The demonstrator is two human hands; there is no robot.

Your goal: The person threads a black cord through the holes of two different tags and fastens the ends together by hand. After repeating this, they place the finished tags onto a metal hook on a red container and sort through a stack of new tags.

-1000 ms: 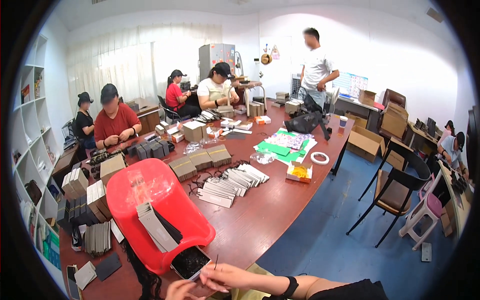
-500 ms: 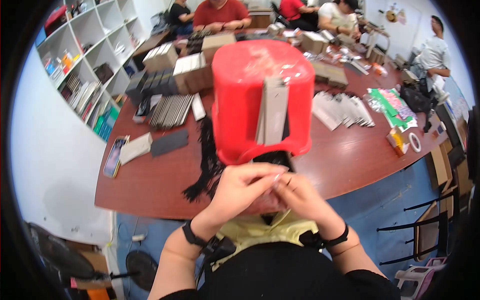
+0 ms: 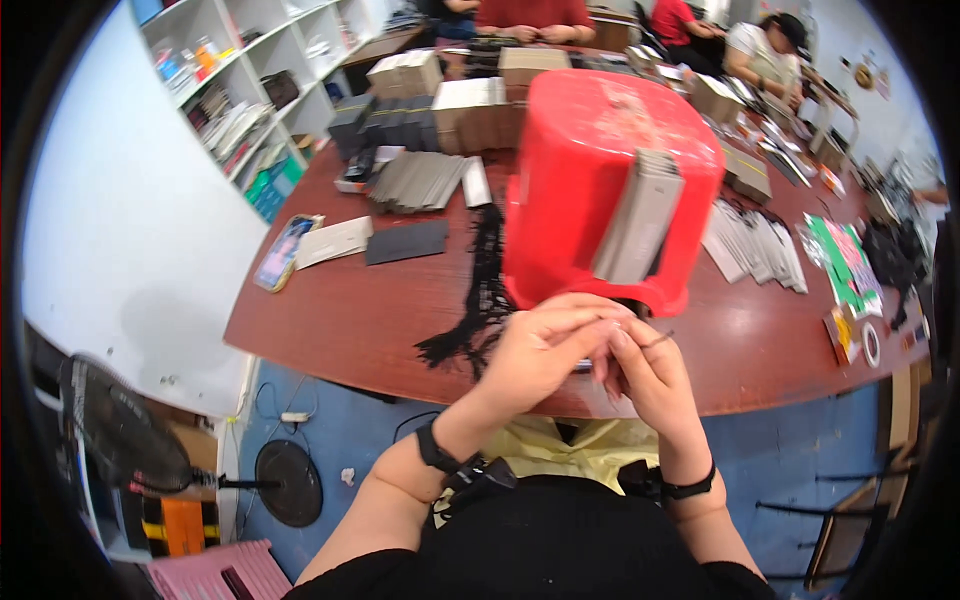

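Observation:
My left hand (image 3: 545,348) and my right hand (image 3: 648,378) meet in front of a red plastic stool (image 3: 600,130) on the table, fingertips pinched together. A thin dark strand (image 3: 660,338) sticks out by the right fingers; what lies between the fingertips is hidden. Against the stool's near side rests a stack of long grey card strips (image 3: 640,215). To the left of the stool a bundle of black cords (image 3: 482,285) trails toward the table's near edge.
On the brown table (image 3: 340,320) lie a phone (image 3: 285,250), a white card (image 3: 335,240), a dark card (image 3: 407,242) and fanned grey cards (image 3: 420,182). More strips (image 3: 760,245) lie right of the stool. Bundled stacks and several people are behind. A fan (image 3: 125,425) stands at left.
The view has swung left, so the table and stool appear further right. My hands stay pinched together by the stool, with the right fingers turned a little more downward.

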